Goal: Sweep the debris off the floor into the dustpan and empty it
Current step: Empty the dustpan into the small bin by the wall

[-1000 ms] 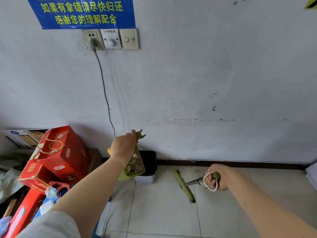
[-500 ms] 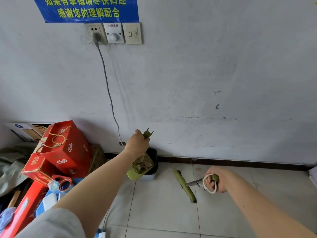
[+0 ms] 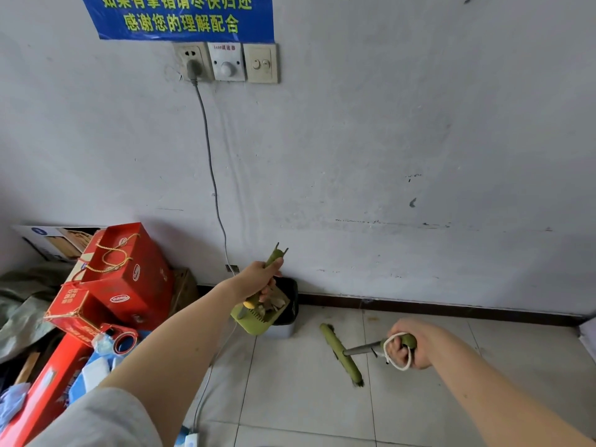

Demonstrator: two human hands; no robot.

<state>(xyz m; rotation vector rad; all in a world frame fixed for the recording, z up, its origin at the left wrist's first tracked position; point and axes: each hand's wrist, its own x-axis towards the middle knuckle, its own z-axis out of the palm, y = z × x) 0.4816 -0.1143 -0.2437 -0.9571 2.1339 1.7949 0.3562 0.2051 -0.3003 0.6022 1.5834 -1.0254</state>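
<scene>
A scuffed grey wall [image 3: 387,140] carries a blue sign [image 3: 180,17] just above the socket panel [image 3: 225,62], with pale floor tiles [image 3: 306,398] and red boxes [image 3: 125,279] far below it.

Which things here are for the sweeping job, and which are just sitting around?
For the job:
- green dustpan with debris, held by the left hand
- small bin under it
- green broom, held by the right hand

Just lying about:
- red gift boxes
- grey cable from the wall socket
- blue sign
</scene>
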